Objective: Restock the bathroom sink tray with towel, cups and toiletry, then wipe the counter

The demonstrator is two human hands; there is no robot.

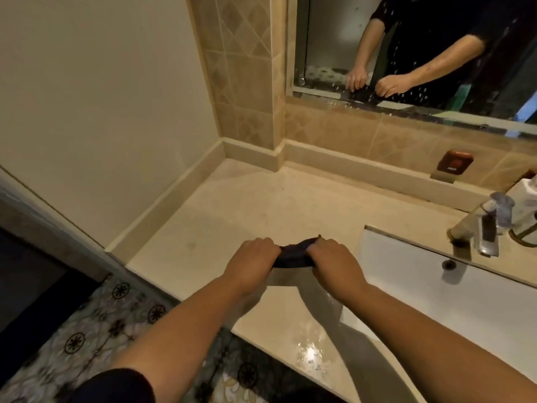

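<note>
In the head view, at centre frame, the left hand (250,260) and right hand (334,261) are both gripping a dark cloth (293,254), bunching it just above the counter (232,216) beside the sink (436,286). It's looking soft, light and floppy; gripping the bunched ends should be suiting it best.

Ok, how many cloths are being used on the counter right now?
1: a dark bunched cloth gripped between the left hand and right hand, on the beige stone counter left of the white sink.
</note>
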